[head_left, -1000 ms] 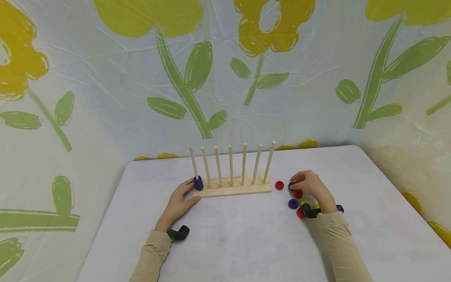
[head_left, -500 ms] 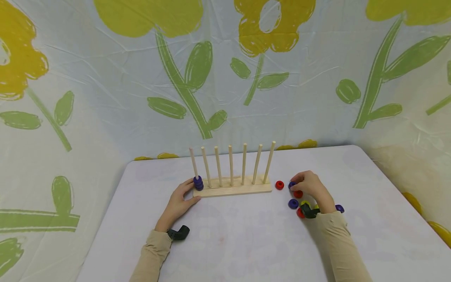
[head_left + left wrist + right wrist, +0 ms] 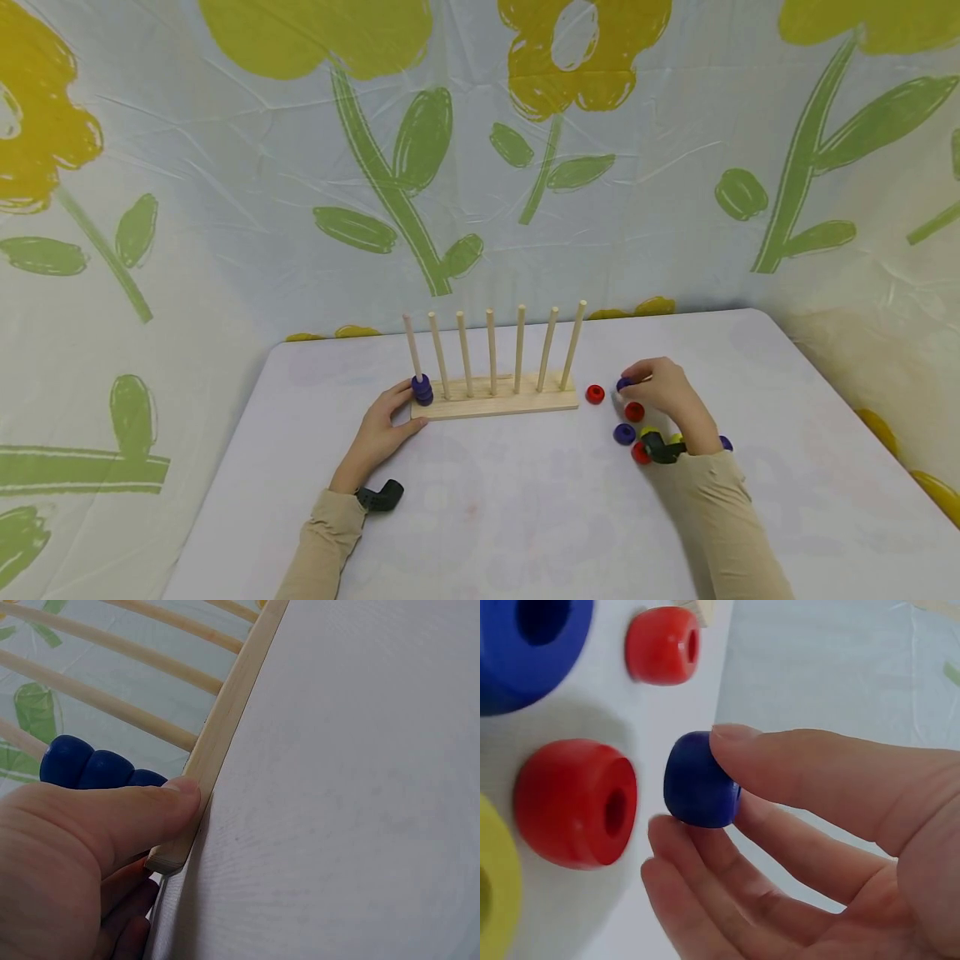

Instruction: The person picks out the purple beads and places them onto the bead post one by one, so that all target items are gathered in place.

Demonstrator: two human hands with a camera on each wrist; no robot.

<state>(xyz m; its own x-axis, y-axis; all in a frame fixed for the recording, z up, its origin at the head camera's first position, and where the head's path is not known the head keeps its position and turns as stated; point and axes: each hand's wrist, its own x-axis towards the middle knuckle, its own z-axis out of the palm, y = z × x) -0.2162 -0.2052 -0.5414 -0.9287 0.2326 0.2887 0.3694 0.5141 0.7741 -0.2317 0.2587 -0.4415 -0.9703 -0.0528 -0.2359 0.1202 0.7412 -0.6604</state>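
Note:
My left hand (image 3: pixel 380 433) grips the left end of a wooden base (image 3: pixel 498 406) with several upright pegs. In the left wrist view the thumb lies along the base's front edge, with fingers behind and under its end. Blue beads (image 3: pixel 105 769) are stacked on the leftmost peg, partly hidden by the thumb. My right hand (image 3: pixel 670 398) pinches a single blue bead (image 3: pixel 700 780) between thumb and fingers, raised off the table to the right of the base. A red bead (image 3: pixel 634 412) lies just below that hand, and another red bead (image 3: pixel 595 394) sits between it and the base.
Another blue bead (image 3: pixel 624 433), a yellow bead (image 3: pixel 648 434) and a red bead (image 3: pixel 641 452) lie near the right wrist. One more blue bead (image 3: pixel 725 443) shows beyond the wrist, partly covered. A flowered cloth (image 3: pixel 480 167) hangs behind the white table (image 3: pixel 487 517).
My right hand has lifted the blue bead slightly up and away from the table, uncovering more of the red bead beneath. My left hand stays on the base.

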